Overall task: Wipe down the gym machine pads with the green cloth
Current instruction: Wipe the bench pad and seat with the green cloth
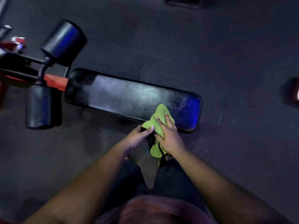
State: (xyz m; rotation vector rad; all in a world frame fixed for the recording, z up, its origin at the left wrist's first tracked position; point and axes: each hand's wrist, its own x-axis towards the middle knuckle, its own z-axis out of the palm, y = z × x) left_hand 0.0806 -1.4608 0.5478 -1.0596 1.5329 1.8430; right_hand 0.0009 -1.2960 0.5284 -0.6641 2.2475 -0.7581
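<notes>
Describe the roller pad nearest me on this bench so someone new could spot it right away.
Start at the long black bench pad on the dark floor and follow it to the red frame bar at its left end. Two black roller pads sit there; yours is the near roller pad, below the bar, duller than the far roller pad.

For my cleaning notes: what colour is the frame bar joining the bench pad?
Red-orange, in the head view: the frame bar meets the black bench pad.

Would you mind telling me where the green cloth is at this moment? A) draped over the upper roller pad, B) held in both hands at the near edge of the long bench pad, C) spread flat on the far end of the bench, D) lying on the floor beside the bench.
B: the green cloth is bunched between the left hand and right hand, over the near edge of the long bench pad.
</notes>
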